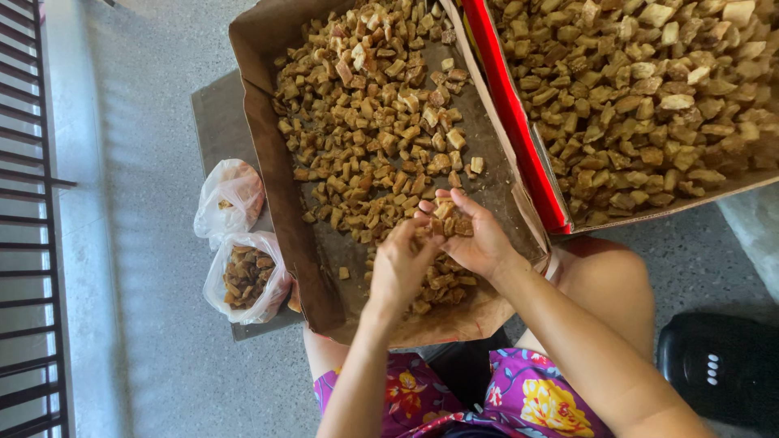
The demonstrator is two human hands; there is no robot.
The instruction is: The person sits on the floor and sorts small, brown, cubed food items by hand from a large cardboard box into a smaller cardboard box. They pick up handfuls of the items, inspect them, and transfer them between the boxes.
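Observation:
A brown cardboard tray rests on my lap, covered with several small brown and tan dried chunks. My right hand is cupped palm up over the tray's near end and holds a handful of the chunks. My left hand reaches in beside it, its fingertips pinching at the pieces in the right palm. More chunks lie loose on the tray just under both hands.
A second cardboard box with a red edge sits to the right, heaped with the same chunks. Two clear plastic bags lie on a grey slab at left: one with chunks, one nearly empty. A black object sits bottom right. Metal railing at far left.

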